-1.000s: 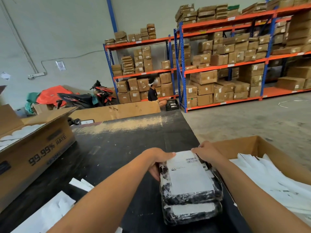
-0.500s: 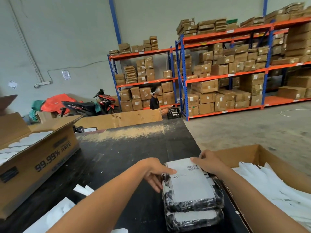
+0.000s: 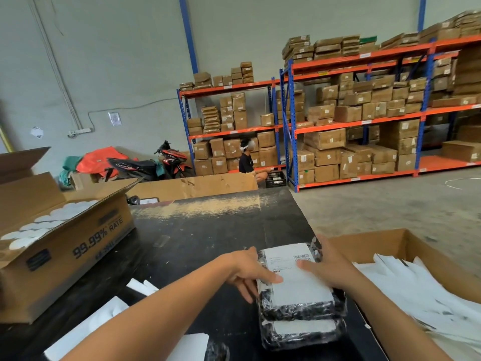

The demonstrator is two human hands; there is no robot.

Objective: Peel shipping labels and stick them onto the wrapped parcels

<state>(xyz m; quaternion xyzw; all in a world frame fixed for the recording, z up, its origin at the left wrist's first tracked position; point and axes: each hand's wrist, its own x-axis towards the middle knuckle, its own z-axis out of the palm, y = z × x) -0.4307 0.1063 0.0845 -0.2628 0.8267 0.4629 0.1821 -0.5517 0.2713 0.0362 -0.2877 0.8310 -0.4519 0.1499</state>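
Observation:
Two parcels wrapped in black plastic lie stacked on the black table. The top parcel carries a white shipping label with a barcode near its far right corner. My left hand lies at the parcel's left edge, its fingers stretched flat onto the label. My right hand lies flat on the label's right side, thumb pointing left under the barcode. The lower parcel also shows a white label and sticks out toward me.
An open cardboard box of white paper sheets stands at the right. A large open carton printed "99.99% RATE" holds white rolls at the left. White sheets lie near me. Behind are shelving racks, a motorbike and a seated person.
Both hands slid from the parcel's far end onto the label, toward me, and now lie flat on it. The camera tilted slightly down.

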